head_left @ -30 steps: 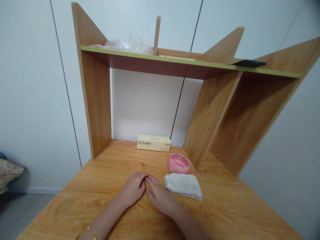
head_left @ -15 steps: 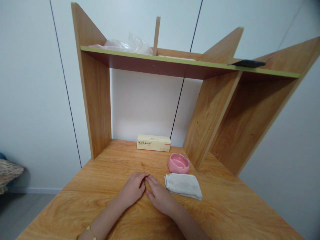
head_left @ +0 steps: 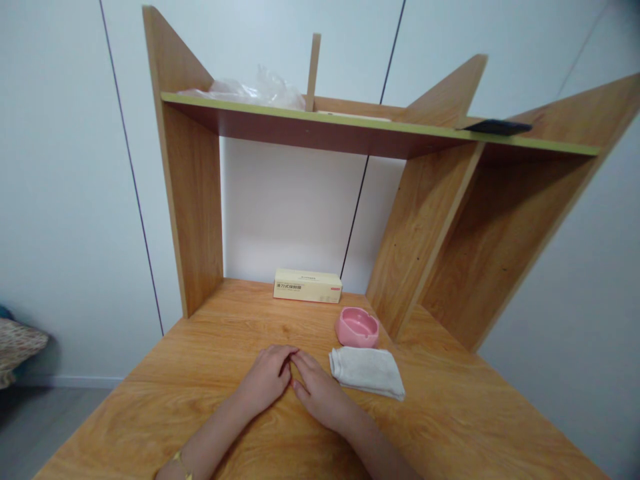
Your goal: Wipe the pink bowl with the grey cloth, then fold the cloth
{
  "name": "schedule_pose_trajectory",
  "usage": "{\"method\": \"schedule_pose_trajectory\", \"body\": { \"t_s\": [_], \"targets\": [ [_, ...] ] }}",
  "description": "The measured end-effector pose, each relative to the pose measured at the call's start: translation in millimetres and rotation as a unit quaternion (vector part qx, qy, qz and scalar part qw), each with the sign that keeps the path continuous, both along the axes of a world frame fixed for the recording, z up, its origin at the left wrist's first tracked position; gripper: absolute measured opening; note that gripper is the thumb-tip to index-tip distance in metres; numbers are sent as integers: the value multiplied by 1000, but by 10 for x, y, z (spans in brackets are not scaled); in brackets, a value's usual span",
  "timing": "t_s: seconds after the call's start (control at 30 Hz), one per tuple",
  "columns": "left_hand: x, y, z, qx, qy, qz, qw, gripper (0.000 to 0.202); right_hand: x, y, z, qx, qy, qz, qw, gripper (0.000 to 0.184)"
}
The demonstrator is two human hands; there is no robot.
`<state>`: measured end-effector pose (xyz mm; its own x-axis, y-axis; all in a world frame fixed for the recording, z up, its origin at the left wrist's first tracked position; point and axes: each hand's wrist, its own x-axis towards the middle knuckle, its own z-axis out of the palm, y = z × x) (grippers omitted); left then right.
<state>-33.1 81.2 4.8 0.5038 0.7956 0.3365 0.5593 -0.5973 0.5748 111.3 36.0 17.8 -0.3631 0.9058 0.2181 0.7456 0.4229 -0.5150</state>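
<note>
My left hand [head_left: 270, 377] rests on the wooden desk [head_left: 210, 360], its fingers gently bent and nothing seen in it. Opposite lies my right hand [head_left: 319, 393], fingers stretched out and thumb apart, also holding nothing. The fingertips of both hands meet, forming a peak over a small gap. Just right of my right hand is a folded white cloth [head_left: 369, 372]. Behind the cloth stands a pink ashtray [head_left: 357, 328] with notches in its rim. Farther back, a long cream box [head_left: 307, 287] with printed lettering sits near the wall. The undersides of my fingers are hidden.
A wooden shelf unit [head_left: 195, 200] rises from the back of the desk, with upright panels left and right. On its upper board lie a clear plastic bag [head_left: 260, 90] and a flat dark object [head_left: 497, 127]. Patterned fabric [head_left: 20, 343] shows at far left.
</note>
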Motion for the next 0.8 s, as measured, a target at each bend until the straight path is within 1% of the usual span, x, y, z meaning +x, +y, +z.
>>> {"method": "schedule_pose_trajectory", "body": {
  "t_s": [0.23,0.6,0.8],
  "targets": [
    [0,5,-5,3,1,-3,1000,40,11,13,-33,-2,-5,1,1000,49],
    [-1,1,9,-8,0,2,1000,41,3,-2,-23,12,3,-1,1000,49],
    [-5,-2,3,-8,1,0,1000,41,2,5,-27,6,1,-3,1000,49]
  ]
}}
